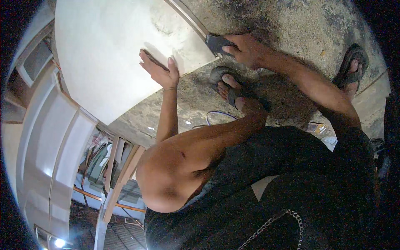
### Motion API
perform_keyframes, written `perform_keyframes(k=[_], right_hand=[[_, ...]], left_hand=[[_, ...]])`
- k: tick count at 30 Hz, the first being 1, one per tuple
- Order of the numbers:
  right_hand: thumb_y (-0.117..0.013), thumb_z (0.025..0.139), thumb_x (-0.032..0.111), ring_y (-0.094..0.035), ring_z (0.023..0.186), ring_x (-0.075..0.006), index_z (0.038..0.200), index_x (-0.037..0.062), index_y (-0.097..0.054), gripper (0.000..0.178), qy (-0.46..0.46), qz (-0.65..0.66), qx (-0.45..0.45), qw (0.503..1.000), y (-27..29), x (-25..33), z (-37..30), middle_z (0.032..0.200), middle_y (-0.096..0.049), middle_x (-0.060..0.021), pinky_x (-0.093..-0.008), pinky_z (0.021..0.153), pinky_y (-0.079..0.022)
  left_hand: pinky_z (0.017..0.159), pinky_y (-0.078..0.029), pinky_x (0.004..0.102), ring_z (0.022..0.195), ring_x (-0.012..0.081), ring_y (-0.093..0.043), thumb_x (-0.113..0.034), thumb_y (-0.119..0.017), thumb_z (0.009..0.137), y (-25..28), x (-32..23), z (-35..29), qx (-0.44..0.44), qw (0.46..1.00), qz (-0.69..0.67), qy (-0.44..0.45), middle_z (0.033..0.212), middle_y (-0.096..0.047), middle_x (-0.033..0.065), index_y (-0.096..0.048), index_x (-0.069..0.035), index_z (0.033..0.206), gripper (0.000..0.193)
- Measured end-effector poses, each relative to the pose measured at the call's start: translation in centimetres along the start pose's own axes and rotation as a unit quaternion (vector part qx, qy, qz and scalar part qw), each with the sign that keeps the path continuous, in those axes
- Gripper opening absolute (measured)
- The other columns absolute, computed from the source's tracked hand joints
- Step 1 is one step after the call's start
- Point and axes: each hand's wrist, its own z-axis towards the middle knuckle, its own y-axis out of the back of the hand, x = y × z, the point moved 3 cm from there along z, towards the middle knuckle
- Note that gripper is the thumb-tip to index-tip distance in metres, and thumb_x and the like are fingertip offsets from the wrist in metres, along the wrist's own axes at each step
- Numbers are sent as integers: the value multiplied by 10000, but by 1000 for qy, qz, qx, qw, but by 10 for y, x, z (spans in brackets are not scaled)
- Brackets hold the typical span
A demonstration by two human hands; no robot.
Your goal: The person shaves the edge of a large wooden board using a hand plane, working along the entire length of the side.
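Note:
A large white panel [112,46] lies before me, with a thin metal-coloured strip [189,18] along its right edge. My left hand [162,73] is open over its face, thumb apart and fingers stretched out; whether the whole palm presses on it I cannot tell. At the panel's near right corner, my right hand [246,50] is closed round a flat black block-shaped tool [218,43]. The tool meets the end of the edge strip. My fingers cover part of it, and its underside is hidden.
Rough, stained concrete floor [300,25] lies around the panel. My sandalled feet [231,85] stand close to its corner and farther right. A thin blue cable [221,112] curves near my leg. Pale cabinet-like panels [46,112] and a wooden frame [121,183] stand at left.

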Motion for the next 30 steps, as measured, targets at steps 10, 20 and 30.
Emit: perform_keyframes(k=[10, 20, 30], right_hand=[[-500, 911, 317, -601, 759, -444, 1192, -26, -497, 443, -105, 16, -154, 982, -27, 18, -28, 798, -600, -286, -493, 665, -473], [-526, 901, 307, -601, 740, -440, 1200, -26, -482, 449, -24, -57, -159, 985, -6, 29, -23, 762, -594, -286, -500, 653, -472], [-509, 907, 369, -607, 722, -429, 1140, -12, -539, 448, -62, 34, -222, 972, -26, 27, -14, 750, -614, -252, -484, 631, -482]], left_hand=[[1100, -58, 518, 1331, 418, -222, -490, -463, 832, -1, 4, 2, -14, 1000, -4, 5, 1410, -259, 290, -169, 107, 1375, 859], [1100, -59, 521, 1322, 421, -244, -455, -451, 844, 2, 4, -1, -30, 999, -34, 5, 1397, -290, 288, -179, 105, 1374, 817], [1095, -59, 541, 1327, 436, -218, -538, -427, 836, 2, 3, -1, -9, 1000, -11, 14, 1409, -253, 295, -176, 100, 1376, 873]])
